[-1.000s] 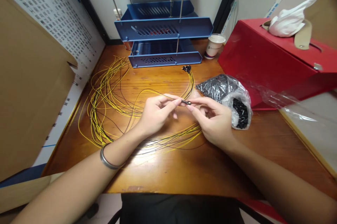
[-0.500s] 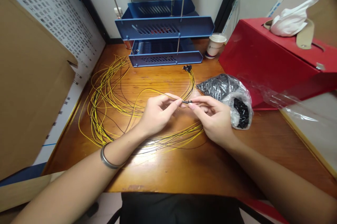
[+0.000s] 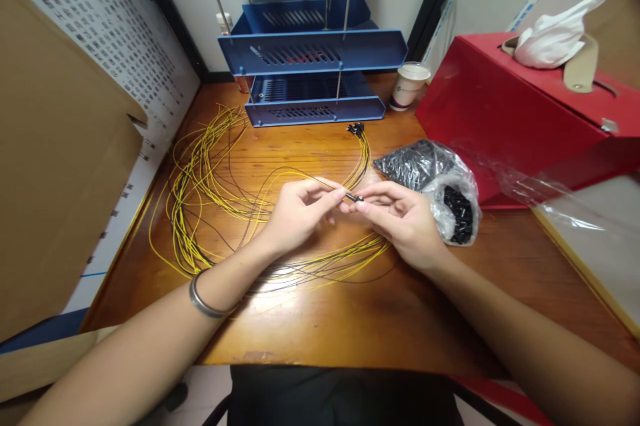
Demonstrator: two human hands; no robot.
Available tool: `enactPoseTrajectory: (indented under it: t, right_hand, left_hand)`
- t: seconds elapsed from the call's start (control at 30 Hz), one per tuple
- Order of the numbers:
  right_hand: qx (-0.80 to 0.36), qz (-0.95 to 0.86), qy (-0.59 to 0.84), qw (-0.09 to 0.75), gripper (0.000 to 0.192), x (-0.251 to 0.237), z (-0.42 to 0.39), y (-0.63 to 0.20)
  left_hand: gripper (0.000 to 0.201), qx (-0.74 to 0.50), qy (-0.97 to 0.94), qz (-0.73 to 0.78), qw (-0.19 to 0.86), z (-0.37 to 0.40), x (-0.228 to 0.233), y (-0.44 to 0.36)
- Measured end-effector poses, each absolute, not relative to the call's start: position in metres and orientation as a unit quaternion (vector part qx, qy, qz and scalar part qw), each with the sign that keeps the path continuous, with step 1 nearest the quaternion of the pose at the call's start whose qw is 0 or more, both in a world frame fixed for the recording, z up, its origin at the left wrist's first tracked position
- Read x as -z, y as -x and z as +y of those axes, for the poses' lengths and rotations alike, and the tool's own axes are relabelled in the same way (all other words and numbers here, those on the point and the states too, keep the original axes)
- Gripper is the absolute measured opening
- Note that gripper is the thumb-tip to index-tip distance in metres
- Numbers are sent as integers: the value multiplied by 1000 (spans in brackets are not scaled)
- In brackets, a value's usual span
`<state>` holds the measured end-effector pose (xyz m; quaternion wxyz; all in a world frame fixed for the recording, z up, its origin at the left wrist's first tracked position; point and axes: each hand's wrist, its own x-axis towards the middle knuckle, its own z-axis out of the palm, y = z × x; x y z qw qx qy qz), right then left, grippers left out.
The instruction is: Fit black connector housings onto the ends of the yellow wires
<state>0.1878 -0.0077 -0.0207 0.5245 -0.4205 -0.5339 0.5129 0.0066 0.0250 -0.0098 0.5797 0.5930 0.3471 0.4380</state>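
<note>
Above the middle of the wooden desk [image 3: 350, 326], my left hand [image 3: 295, 216] pinches the end of a thin yellow and black wire [image 3: 280, 176]. My right hand [image 3: 405, 223] pinches a small black connector [image 3: 356, 197] at that wire's tip. The fingertips of both hands meet at the connector. A loose bundle of yellow and black wires [image 3: 200, 193] loops over the desk's left half and runs under my hands. Some wire ends with black connectors fitted [image 3: 356, 128] lie farther back.
A clear plastic bag of small black parts [image 3: 440, 186] lies just right of my right hand. Behind stand a blue tiered tray rack [image 3: 310, 56], a paper cup [image 3: 407, 86] and a red box [image 3: 515, 113] with tissue. Cardboard [image 3: 55, 166] leans at the left.
My hands have drawn slightly closer together at the connector, the right hand shifting a little left. Otherwise the scene is the same.
</note>
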Motion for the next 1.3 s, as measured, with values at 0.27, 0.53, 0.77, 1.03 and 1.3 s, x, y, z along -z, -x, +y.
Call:
enactPoseTrajectory:
  t: [0.27,0.53,0.77,1.03,1.3]
  right_hand:
    - [-559,-539,378,504,21,25,-9,-189]
    - [-558,-546,385,492,27,24,-10,-190]
    - [-555,-553,390,483,24,21,-12,-189]
    - [-542,-559,398,485,23,19,-13,-187]
    - [-537,-536,417,500,29,17,-13,-186]
  left_hand:
    - [35,-403,-587,321,625,27,8,-4]
    - [32,-398,-582,302,642,27,9,-3]
    - [35,-392,-589,311,634,27,7,-3]
    - [37,-396,-588,311,633,27,9,-2]
    - [34,-417,-583,321,620,27,8,-5]
